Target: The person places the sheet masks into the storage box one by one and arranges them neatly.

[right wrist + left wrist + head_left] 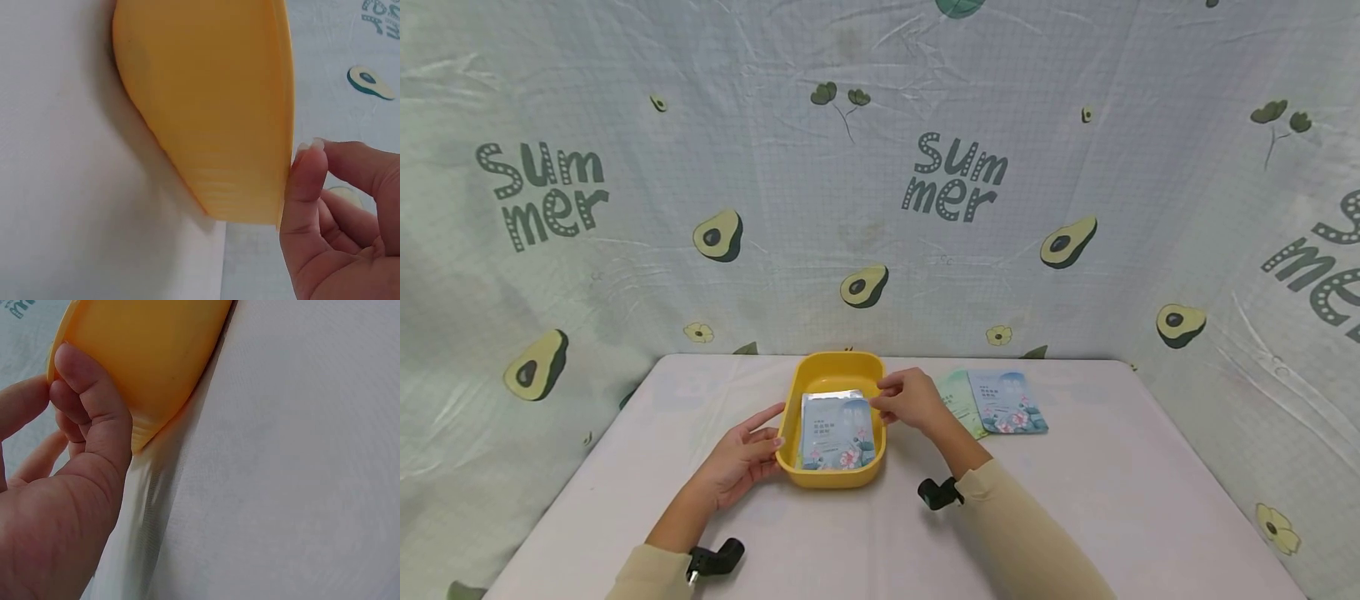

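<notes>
A yellow plastic tray (841, 479) stands on the table, with flat light-blue sachets printed with pink flowers (835, 433) inside. A silver edge shows under the top sachet. My left hand (741, 462) pinches the tray's left rim between thumb and fingers, as the left wrist view also shows. At the right rim hovers my right hand (913, 400), fingers loosely bent beside the top sachet's upper right corner. In the right wrist view its thumb and index fingertip come close together just above the rim, with nothing visible between them.
To the right of the tray a blue flowered sachet (1009, 404) overlaps a green sachet (961, 400) on the white tablecloth (1075, 508). A hanging cloth with avocado prints (865, 286) encloses the back and sides. Small black cameras sit at both wrists.
</notes>
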### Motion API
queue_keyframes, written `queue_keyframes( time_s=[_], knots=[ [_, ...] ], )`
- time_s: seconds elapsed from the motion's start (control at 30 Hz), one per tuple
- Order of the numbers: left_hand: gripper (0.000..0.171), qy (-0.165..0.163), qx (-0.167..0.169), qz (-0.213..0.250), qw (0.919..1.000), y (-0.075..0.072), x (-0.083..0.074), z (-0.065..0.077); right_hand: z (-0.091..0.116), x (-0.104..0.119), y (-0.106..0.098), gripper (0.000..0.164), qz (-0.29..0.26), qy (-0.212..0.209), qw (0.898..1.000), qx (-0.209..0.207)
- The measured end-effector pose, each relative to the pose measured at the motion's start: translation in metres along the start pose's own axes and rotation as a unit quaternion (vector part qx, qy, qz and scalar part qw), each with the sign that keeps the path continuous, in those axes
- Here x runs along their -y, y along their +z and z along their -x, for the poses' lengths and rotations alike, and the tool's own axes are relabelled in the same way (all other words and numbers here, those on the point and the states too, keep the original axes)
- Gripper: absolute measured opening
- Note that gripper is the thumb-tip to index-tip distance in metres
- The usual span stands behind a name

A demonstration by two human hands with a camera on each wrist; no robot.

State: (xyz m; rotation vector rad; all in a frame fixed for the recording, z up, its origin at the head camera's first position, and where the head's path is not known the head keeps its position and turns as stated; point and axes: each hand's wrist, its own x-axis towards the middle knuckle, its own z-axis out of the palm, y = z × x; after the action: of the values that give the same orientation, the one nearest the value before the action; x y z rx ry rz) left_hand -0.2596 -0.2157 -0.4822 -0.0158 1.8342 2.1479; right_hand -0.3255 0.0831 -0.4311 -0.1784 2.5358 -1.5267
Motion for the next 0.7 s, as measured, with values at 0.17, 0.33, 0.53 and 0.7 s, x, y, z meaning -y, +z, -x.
queue_keyframes(
  time_s=[0.17,0.33,0.53,0.7],
  knots=[
    [0.075,0.001,-0.001,-0.003,1.0,0.001,-0.001,0.0,0.004,-0.01,-0.005,0.043,-0.026,-0.003,1.0,-0.01],
    [0.074,0.0,0.0,-0.004,1.0,0.0,-0.001,0.0,0.007,-0.02,-0.012,0.039,-0.046,-0.014,0.999,-0.02],
    [0.074,-0.001,-0.001,-0.005,1.0,0.0,-0.001,0.0,0.015,-0.03,-0.023,0.037,-0.063,-0.021,0.997,-0.026],
    [0.074,-0.001,0.005,-0.002,1.0,-0.001,-0.001,0.0,0.02,-0.039,-0.032,0.037,-0.083,-0.03,0.996,-0.034]
  ],
)
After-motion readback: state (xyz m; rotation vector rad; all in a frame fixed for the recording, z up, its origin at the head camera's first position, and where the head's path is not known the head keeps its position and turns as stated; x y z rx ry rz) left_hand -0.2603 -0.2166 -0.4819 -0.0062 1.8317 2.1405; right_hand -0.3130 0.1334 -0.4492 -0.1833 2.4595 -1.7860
